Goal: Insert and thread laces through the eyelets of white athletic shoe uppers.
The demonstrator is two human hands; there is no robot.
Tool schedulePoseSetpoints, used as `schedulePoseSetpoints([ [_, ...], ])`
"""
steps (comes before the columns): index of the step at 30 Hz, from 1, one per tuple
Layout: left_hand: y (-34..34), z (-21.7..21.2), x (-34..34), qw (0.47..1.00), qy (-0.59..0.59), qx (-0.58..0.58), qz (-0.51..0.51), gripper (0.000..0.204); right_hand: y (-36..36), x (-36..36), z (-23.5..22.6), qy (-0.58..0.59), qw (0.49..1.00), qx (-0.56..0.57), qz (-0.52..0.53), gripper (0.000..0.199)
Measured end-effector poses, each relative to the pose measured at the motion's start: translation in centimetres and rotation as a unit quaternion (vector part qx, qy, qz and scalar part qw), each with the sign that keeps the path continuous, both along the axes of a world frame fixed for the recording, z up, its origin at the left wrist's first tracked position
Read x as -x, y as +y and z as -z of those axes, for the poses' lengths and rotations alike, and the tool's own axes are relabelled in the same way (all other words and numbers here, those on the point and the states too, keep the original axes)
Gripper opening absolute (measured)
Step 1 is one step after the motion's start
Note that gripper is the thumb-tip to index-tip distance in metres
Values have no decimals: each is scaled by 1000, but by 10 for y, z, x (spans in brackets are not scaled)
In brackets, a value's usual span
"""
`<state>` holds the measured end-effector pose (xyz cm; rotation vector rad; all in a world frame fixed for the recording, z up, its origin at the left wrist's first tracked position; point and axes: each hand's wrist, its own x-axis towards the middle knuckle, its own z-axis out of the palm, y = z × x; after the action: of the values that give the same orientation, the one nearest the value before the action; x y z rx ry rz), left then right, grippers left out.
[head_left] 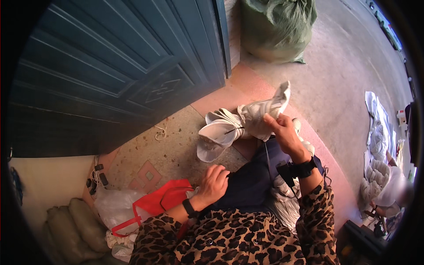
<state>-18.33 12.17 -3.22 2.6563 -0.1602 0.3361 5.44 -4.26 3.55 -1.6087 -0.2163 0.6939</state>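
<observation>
My right hand point(285, 132) is closed on a bundle of white cloth pieces point(260, 115), lifted in front of my knees. The bundle is pinched in at the middle, where a short dark tie sticks out. Its left end fans into several layered, cup-like flaps, and its other end points up past my fingers. My left hand point(213, 183) hangs beside my left thigh, fingers loosely bent, with nothing visible in them. Dark navy trousers point(240, 183) cover my lap. Against my right hip lies a stack of white layered cloth point(285, 201), partly hidden by my forearm.
A red bag point(161, 198) and a clear plastic bag point(117, 203) lie at my left, near olive-green sacks point(73, 225). A dark blue door point(119, 75) stands at far left, a large green sack point(279, 31) ahead. Another person point(393, 190) with white cloth is at right.
</observation>
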Motion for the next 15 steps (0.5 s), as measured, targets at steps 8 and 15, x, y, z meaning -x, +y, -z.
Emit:
schedulePoseSetpoints([
  [8,60,188,-21,459,302,732,-403,46,-56,33,-34,-5,983,-105,153,24],
  [15,112,126,-156,685,128,609,-379,26,-98,45,-22,32,963,-189,189,30],
])
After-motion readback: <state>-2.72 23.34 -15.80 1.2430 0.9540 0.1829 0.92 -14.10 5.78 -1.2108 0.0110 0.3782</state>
